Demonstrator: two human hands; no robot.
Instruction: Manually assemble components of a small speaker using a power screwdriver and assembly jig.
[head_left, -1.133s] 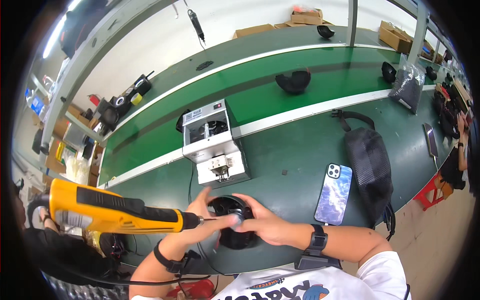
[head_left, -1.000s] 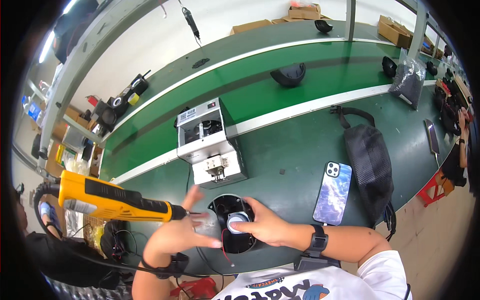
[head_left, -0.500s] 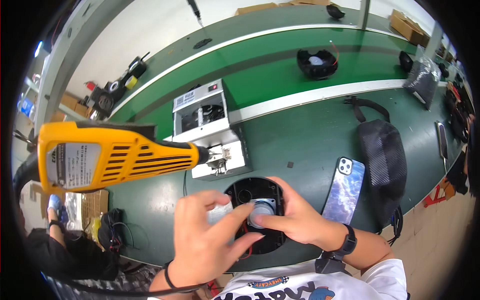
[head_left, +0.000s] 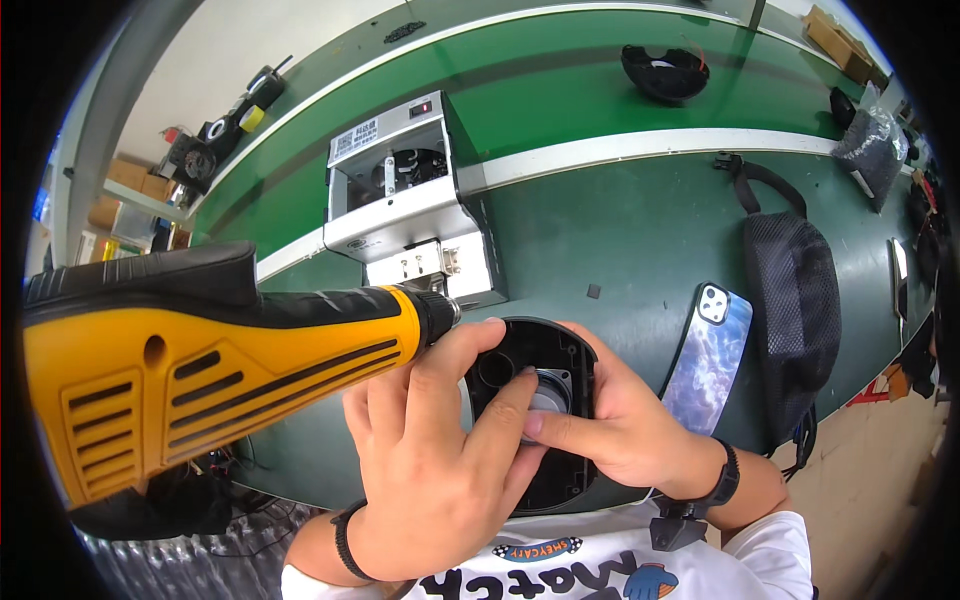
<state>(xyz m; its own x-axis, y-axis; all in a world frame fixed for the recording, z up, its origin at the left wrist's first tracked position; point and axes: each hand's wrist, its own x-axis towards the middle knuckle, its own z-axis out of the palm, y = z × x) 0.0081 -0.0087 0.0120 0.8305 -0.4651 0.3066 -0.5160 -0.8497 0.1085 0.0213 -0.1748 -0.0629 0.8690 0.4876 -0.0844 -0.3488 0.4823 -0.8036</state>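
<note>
The green tabletop [head_left: 620, 230] is spreading across the whole view, with a white stripe running along it. A big yellow and black power screwdriver [head_left: 200, 380] is filling the left side, its dark tip pointing right toward the middle. Behind it a grey metal machine [head_left: 410, 215] is standing on the tabletop. To the right a black mesh bag [head_left: 795, 300] is lying beside a phone [head_left: 710, 355] in a blue patterned case, which is resting face down just right of the hands.

Close to the body, the left hand [head_left: 440, 470] is wrapping its grip around the screwdriver near the tip, fingers curled, with the thumb and forefinger reaching onto a black round plastic housing [head_left: 545, 385]. The right hand [head_left: 620, 425] is cupping the housing from the right side, its grip closed on the rim while a fingertip is pressing on the small grey round part [head_left: 550, 390] at the centre. The housing is being held just above the tabletop's near edge.
</note>
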